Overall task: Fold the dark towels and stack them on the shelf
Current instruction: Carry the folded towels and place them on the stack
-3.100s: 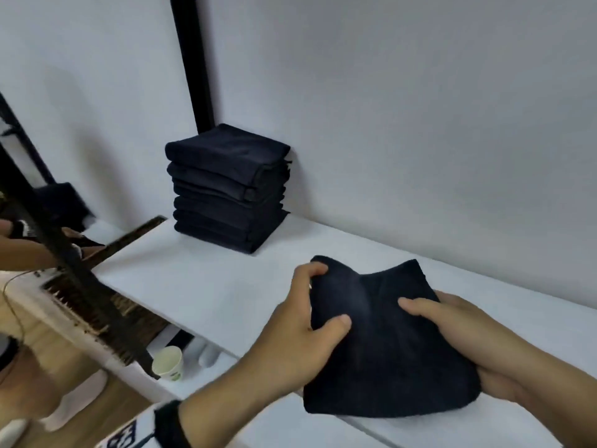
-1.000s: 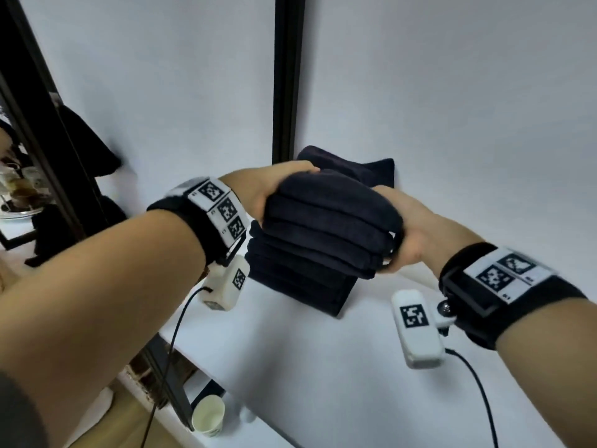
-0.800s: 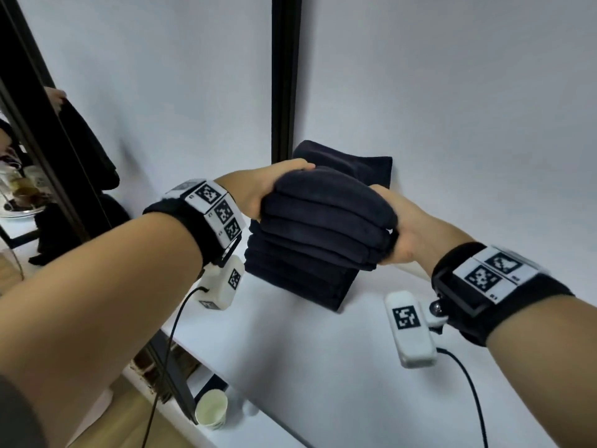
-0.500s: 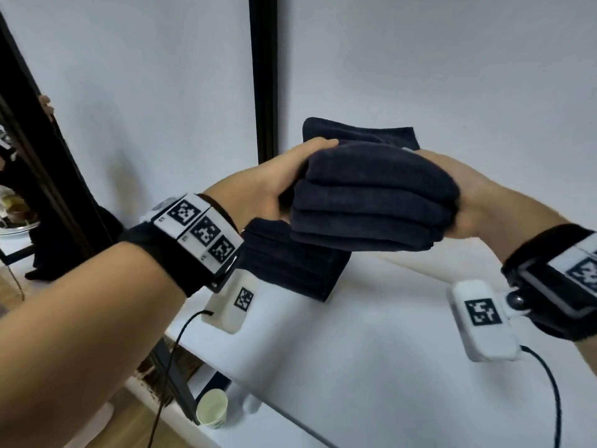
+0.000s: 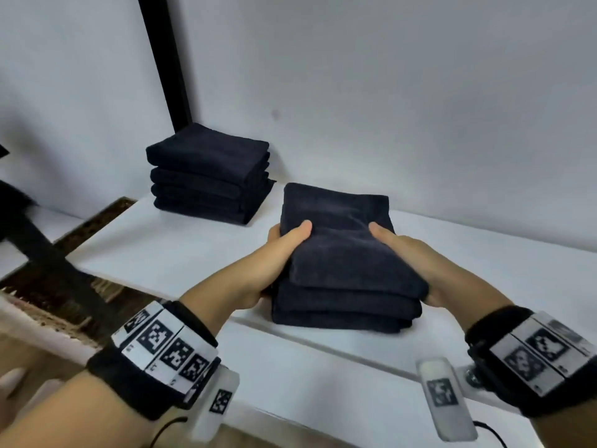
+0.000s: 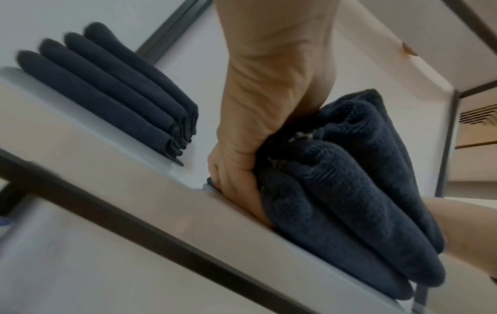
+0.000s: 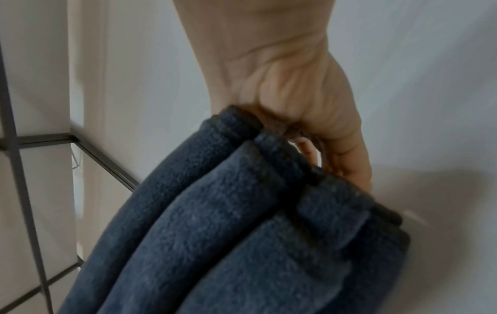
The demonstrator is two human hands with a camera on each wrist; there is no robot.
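Note:
A bundle of three folded dark towels [image 5: 342, 263] sits on the white shelf [image 5: 168, 253] near its front edge. My left hand [image 5: 281, 250] grips its left side, thumb on top and fingers underneath. At the bundle's right side my right hand [image 5: 400, 250] holds it the same way. A stack of several folded dark towels [image 5: 206, 173] stands at the back left by the wall. The left wrist view shows my left hand [image 6: 242, 153] against the bundle [image 6: 336, 201], with the stack [image 6: 107, 85] behind. In the right wrist view my right hand [image 7: 309, 119] clasps the towel folds [image 7: 242, 233].
A black upright post [image 5: 164, 59] rises behind the stack against the white wall. A black diagonal bar [image 5: 48, 263] and a brown slatted surface [image 5: 97, 218] lie left of the shelf. Bare shelf spreads right of the bundle [image 5: 500, 270].
The bundle that both hands held up in front of the back stack has come down and to the right onto the shelf. Both hands still grip it.

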